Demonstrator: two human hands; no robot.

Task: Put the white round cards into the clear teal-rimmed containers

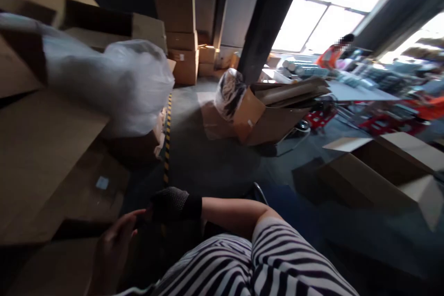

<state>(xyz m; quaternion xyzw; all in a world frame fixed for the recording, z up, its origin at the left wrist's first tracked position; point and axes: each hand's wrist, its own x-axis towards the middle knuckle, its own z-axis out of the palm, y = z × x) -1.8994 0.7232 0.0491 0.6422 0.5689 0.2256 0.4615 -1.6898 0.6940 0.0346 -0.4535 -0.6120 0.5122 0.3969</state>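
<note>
My left hand (116, 236), bare and blurred, is at the lower left. Its fingers point toward the fingertips of my right hand (169, 203) and look drawn together, at or touching them; anything between them is lost in the dark. A black glove (178, 199) with a dotted mesh back covers my right hand, and its fingers are mostly hidden. Both hands are low in front of my striped shirt (222, 263). Nearest to them on the left is a large cardboard box (93, 189) with a small white label.
Clear plastic bags (138, 83) bulge beside stacked boxes (180, 58). Yellow-black tape (167, 138) runs along the floor. A carton of flat cardboard (277, 122) stands ahead; an open box (374, 171) is at right. A person in orange (328, 58) is by a far table.
</note>
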